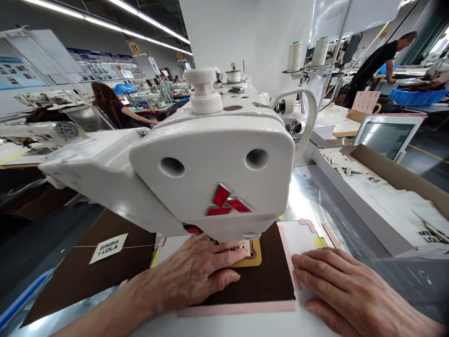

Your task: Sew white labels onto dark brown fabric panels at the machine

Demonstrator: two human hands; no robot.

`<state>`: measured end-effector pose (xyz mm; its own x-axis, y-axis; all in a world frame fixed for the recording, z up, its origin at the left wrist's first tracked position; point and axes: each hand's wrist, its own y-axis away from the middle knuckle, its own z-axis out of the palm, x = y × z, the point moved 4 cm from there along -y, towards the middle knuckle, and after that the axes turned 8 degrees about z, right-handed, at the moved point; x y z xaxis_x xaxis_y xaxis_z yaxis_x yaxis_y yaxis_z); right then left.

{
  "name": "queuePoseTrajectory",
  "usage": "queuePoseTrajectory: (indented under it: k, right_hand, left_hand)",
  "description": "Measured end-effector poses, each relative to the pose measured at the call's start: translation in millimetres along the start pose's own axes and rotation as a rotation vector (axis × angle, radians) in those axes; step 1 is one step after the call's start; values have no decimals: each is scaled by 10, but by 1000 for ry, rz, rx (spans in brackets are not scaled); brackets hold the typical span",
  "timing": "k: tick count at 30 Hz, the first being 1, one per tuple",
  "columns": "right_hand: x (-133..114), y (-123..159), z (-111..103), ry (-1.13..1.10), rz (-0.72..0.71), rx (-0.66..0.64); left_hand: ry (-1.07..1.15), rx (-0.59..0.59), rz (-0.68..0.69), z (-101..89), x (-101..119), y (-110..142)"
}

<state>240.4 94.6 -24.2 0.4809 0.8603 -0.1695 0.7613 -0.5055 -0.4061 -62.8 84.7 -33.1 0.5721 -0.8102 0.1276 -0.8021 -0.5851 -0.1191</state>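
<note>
Dark brown panel [268, 276] is lying under a white sewing machine head [210, 178].
Left hand [196, 276] is pressing it open-palmed, fingertips nearest a mustard patch [256, 260]; right hand [347, 290] is resting open on pink-edged card [298, 243].

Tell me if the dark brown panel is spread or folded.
Spread: the dark brown panel lies flat on pink-edged backing under the left hand.

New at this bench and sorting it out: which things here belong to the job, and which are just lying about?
Part of the job: left hand, right hand, sewing machine, brown panel, tan patch, white sheet.

Just nearby: cardboard box, screen, card sign.
</note>
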Motion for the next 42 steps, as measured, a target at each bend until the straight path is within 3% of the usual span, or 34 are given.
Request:
queuePoseTrajectory:
  k: [11, 20, 26, 35, 42]
  right_hand:
    - [-12, 2, -4, -11, 12, -1]
    - [-25, 6, 9, -32, 34, -38]
    - [9, 43, 10, 23, 34, -19]
    - [83, 92, 94, 60, 114, -57]
    - [62, 89, 110, 110, 87, -93]
  left_hand:
    - [-28, 49, 33, -69, 28, -23]
    - [-29, -7, 20, -19, 34, 6]
    - [-90, 84, 21, -41, -2, -19]
    - [-97, 98, -51, 11, -164, -42]
    - [-96, 114, -56, -24, -129, -66]
